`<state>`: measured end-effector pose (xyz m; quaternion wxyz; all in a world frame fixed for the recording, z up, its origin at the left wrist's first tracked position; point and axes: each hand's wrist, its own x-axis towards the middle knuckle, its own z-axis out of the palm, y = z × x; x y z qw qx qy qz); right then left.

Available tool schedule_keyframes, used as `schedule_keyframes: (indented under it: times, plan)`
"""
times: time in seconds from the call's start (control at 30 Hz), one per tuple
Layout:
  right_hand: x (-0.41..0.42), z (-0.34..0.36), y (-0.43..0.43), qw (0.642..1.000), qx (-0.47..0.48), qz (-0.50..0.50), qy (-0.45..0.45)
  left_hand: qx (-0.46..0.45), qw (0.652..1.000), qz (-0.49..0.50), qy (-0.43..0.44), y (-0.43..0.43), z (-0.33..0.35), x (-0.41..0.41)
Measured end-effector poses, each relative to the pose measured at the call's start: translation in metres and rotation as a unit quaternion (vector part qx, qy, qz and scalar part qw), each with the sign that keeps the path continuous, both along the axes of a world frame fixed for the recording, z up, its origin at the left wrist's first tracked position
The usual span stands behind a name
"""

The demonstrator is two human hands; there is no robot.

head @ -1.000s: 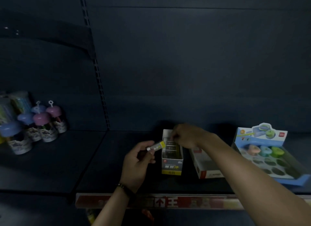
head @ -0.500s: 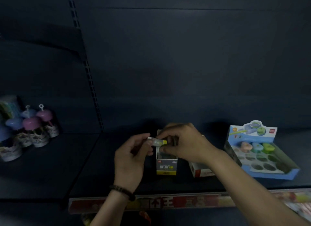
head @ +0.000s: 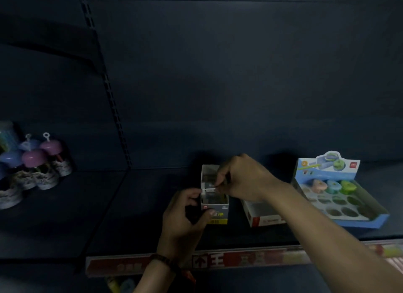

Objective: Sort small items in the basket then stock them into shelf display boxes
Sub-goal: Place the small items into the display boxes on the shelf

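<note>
Hands, left [head: 182,216] and right [head: 246,179]; item [head: 209,190] between

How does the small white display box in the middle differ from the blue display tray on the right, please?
The white box is narrow and deep; the blue tray is wide and shallow, with round wells. The left hand holds the white box while the right hand pinches a small item over it; the blue tray sits untouched. Both are open-topped and stand on the same shelf.
</note>
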<state>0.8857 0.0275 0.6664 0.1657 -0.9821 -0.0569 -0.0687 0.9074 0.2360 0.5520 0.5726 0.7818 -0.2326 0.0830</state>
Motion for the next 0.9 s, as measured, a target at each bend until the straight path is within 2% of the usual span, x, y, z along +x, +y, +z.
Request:
schedule_keyframes:
  times: [0.2,0.47,0.6,0.7,0.8,0.9]
  plan:
    - [0.011,-0.005,0.01,0.996,-0.03,-0.009,0.088,0.007,1.0,-0.025,-0.007,0.004,-0.001,0.0]
    - [0.013,-0.004,0.008,0.985,0.052,0.028,0.164,0.008,0.999,-0.026,-0.02,0.004,-0.002,0.001]
    - [0.01,0.001,0.006,0.981,0.073,0.04,0.173,0.008,0.999,-0.02,-0.034,0.003,-0.004,0.004]
    - [0.003,0.001,0.006,0.983,0.129,0.027,0.129,0.018,0.999,-0.018,-0.042,0.004,-0.005,0.004]
    - [-0.017,-0.006,0.0,0.983,0.18,-0.031,0.02,0.016,0.998,0.008,-0.058,0.004,-0.001,-0.001]
    - [-0.057,-0.018,-0.007,0.979,0.175,-0.083,-0.061,0.003,0.987,0.059,-0.15,0.006,0.01,-0.02]
